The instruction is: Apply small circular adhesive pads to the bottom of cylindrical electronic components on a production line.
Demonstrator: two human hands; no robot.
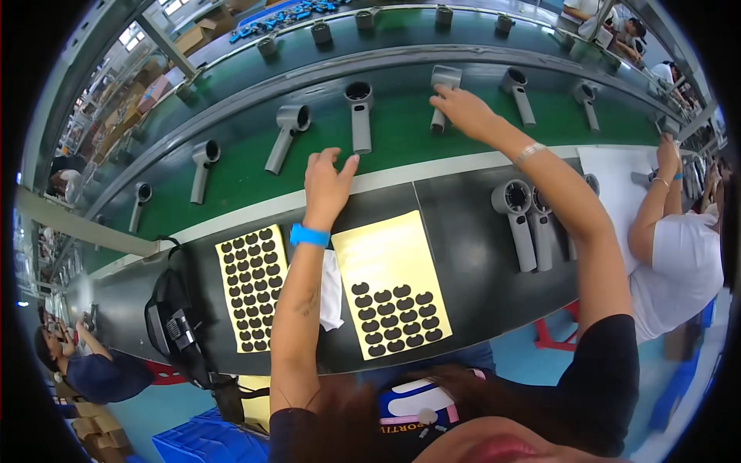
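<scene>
My right hand reaches over the green conveyor belt, its fingers on a grey hair-dryer-shaped housing with a round head and straight handle. Part of that housing is hidden behind the fingers. Nearer the belt's edge, my left hand is empty with its fingers apart, just beside the handle of another grey housing. Below it on the black table lies a yellow sheet with rows of dark stickers on its lower part. A fuller sticker sheet lies to the left, and a white paper is partly under my left forearm.
More housings lie along the belt. Several stand grouped on the table at right, including a grey housing. A black strapped device sits at the left table edge. A co-worker in white works close by on the right.
</scene>
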